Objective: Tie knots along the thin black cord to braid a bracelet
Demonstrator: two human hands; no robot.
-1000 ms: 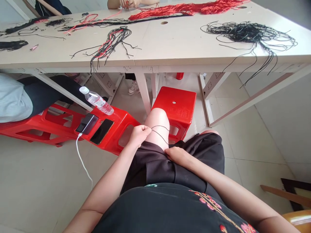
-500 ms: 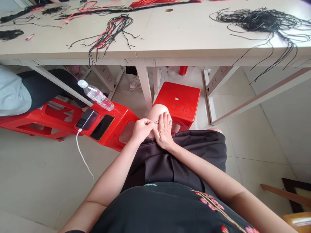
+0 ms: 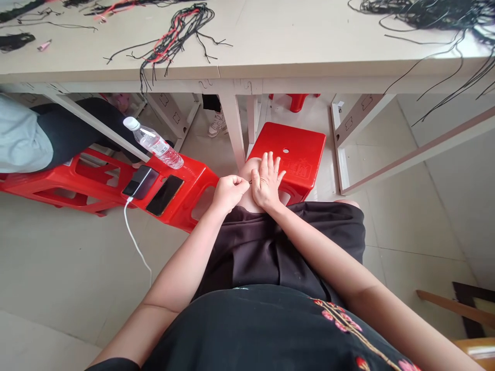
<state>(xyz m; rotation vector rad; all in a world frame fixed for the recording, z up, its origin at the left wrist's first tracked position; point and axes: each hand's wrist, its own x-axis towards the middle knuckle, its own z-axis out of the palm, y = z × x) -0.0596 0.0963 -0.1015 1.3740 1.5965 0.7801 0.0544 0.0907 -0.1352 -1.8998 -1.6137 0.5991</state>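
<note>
My left hand (image 3: 229,191) is closed in a pinch on the end of a thin black cord (image 3: 249,182) that lies across my bare knee (image 3: 249,170). My right hand (image 3: 267,179) lies flat on that knee with its fingers stretched out and spread, pressing the cord under its palm. Most of the cord is hidden beneath that hand. Both forearms reach forward over my black skirt (image 3: 270,247).
A beige table (image 3: 270,46) ahead carries bundles of black and red cords (image 3: 176,36) and loose black cords (image 3: 429,15). A red stool (image 3: 297,154) stands under it. At left a red bench (image 3: 181,180) holds a water bottle (image 3: 152,141), two phones and a white cable. Another person sits far left.
My right hand slid forward from the skirt hem up onto the knee, rolling the cord under its flat palm. The left hand kept its pinch. The view tilted downward.
</note>
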